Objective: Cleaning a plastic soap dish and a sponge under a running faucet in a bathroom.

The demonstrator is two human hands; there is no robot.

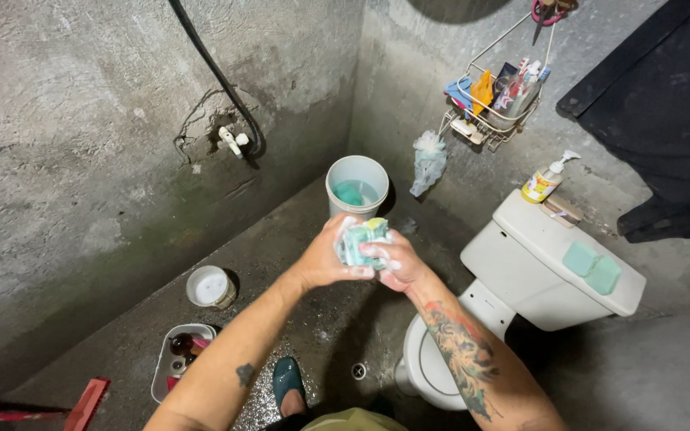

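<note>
Both my hands are raised together in front of me over the wet floor. My left hand (327,257) and my right hand (395,266) squeeze a soapy green and white sponge (363,237) between them, with foam on the fingers. Just beyond the hands stands a white bucket (337,177) with water and a teal scoop inside. A white toilet (513,279) stands to the right, below my right forearm.
Two green soap bars (592,267) and a pump bottle (546,179) rest on the toilet tank. A wire caddy (493,100) of toiletries hangs on the concrete wall, a plastic bag (427,162) beneath it. A small white tub (210,286) and a tray (163,367) sit on the floor at left.
</note>
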